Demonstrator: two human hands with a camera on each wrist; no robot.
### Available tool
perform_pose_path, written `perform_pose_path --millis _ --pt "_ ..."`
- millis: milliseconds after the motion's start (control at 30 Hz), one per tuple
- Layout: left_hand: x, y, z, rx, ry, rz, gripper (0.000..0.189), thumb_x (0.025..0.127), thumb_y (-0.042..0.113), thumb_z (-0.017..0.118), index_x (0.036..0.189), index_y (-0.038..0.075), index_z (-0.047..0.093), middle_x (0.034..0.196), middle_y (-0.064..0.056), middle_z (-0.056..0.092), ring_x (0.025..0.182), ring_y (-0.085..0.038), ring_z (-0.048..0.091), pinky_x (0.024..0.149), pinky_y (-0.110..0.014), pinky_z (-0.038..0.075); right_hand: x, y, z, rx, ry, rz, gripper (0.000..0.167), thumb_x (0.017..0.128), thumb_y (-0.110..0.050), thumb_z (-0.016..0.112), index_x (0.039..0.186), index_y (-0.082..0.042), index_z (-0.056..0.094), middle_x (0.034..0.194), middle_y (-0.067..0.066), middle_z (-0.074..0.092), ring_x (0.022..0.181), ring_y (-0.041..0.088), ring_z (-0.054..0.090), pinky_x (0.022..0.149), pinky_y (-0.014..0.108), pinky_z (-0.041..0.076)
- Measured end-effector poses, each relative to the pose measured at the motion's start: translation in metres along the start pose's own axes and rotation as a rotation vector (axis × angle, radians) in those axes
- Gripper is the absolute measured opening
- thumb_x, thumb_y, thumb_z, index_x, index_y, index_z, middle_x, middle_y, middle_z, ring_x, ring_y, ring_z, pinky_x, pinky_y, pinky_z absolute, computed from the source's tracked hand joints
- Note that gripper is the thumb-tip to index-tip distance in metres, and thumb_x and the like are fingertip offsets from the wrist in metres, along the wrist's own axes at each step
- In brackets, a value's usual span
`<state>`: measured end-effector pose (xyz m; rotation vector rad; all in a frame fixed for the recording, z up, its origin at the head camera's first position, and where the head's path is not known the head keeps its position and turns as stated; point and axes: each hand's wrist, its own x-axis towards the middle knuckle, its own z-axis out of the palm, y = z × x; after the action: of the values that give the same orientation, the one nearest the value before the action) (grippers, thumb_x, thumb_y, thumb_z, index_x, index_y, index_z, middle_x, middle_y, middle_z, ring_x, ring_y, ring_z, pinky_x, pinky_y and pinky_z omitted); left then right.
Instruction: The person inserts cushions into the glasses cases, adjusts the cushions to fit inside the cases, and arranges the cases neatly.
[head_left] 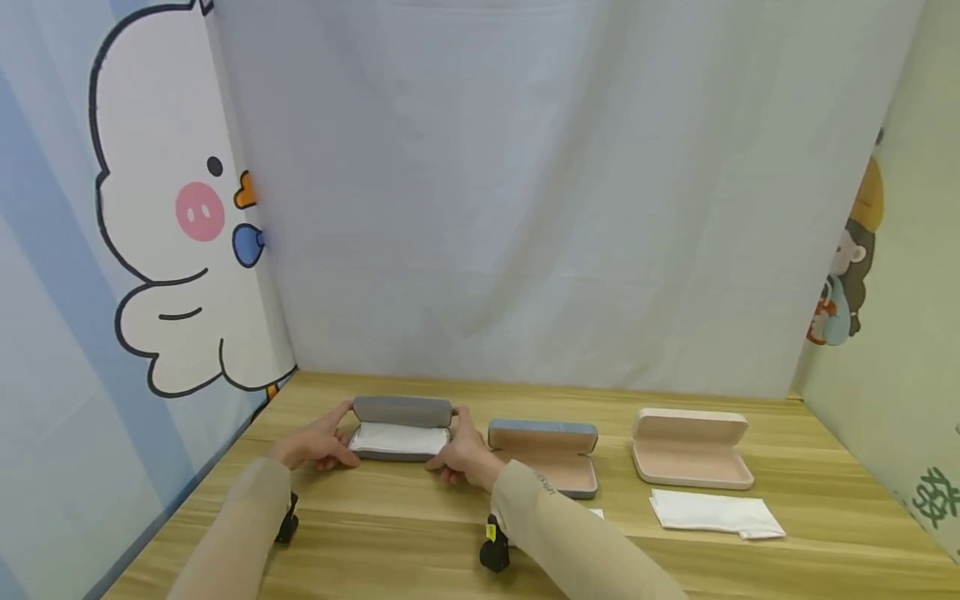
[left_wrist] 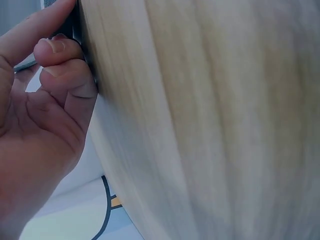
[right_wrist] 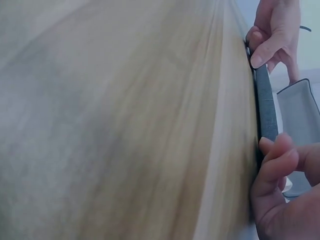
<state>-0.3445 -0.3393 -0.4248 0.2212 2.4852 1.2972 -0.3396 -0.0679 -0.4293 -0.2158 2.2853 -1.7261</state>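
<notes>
A grey glasses case (head_left: pixel 402 411) lies on the table with its lid raised, a folded white cloth (head_left: pixel 401 438) in its bottom half. My left hand (head_left: pixel 316 442) grips its left end, thumb by the front corner and a finger stretched up to the lid. At the opposite end my right hand (head_left: pixel 467 451) holds the case the same way. The right wrist view shows both hands along the dark front edge of the case (right_wrist: pixel 266 107). In the left wrist view, only a bit of the case shows behind the left hand (left_wrist: pixel 47 115).
Right of my hand stands a blue glasses case (head_left: pixel 543 429) with its lid up, partly behind the right sleeve. Farther right is an opened cream glasses case (head_left: pixel 692 427), a folded white cloth (head_left: pixel 716 513) in front. Another white piece peeks out by the sleeve. A curtain (head_left: pixel 540 192) hangs behind the table.
</notes>
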Motion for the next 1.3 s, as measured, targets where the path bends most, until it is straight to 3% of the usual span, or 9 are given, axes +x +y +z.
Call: perform_pose_path --millis 433,600,1000,1167,1300 --pt "-0.0047 -0.0039 -0.0006 -0.071 -0.003 0.041 0.103 0.081 0.002 0.073 0.152 0.006 -0.001 0.064 0.000 0.046 0.047 -0.009 0.046 0.043 -0.020 0.040 0.0007 0.0020 0.0020 -0.013 -0.021 0.004 0.090 0.076 0.010 0.075 0.146 -0.019 0.027 0.058 0.009 0.055 0.033 0.009 0.042 0.030 0.019 0.034" --pt "-0.0039 -0.0061 -0.0007 -0.083 -0.009 0.046 0.102 0.083 0.003 0.072 0.152 0.005 -0.003 0.065 0.000 0.046 0.047 -0.008 0.048 0.043 -0.019 0.043 0.0020 0.0024 0.0016 -0.028 -0.022 0.002 0.087 0.077 0.008 0.075 0.145 -0.020 0.028 0.058 0.009 0.056 0.033 0.009 0.042 0.030 0.020 0.035" --pt "-0.0035 -0.0066 -0.0029 -0.089 -0.007 0.038 0.099 0.083 0.005 0.073 0.150 0.008 0.000 0.069 -0.002 0.047 0.047 -0.008 0.050 0.043 -0.020 0.045 -0.0012 0.0018 0.0006 -0.007 -0.023 -0.002 0.082 0.077 0.010 0.074 0.140 -0.018 0.029 0.087 0.023 0.061 0.035 0.010 0.048 0.031 0.019 0.037" --pt "-0.0015 -0.0085 -0.0035 -0.105 -0.022 0.065 0.080 0.083 0.003 0.073 0.139 0.007 0.015 0.067 -0.001 0.045 0.047 -0.008 0.051 0.043 -0.020 0.046 -0.0004 0.0011 0.0005 0.006 -0.017 0.007 0.080 0.077 0.010 0.074 0.138 -0.018 0.031 0.079 0.020 0.061 0.035 0.010 0.048 0.031 0.018 0.037" --pt "-0.0001 -0.0093 -0.0033 -0.101 -0.031 0.074 0.072 0.083 0.003 0.072 0.132 0.008 0.019 0.067 -0.001 0.046 0.048 -0.009 0.052 0.043 -0.019 0.046 0.0008 0.0016 0.0004 0.016 -0.013 0.015 0.080 0.076 0.011 0.074 0.137 -0.018 0.031 0.071 0.019 0.061 0.034 0.009 0.047 0.030 0.018 0.037"
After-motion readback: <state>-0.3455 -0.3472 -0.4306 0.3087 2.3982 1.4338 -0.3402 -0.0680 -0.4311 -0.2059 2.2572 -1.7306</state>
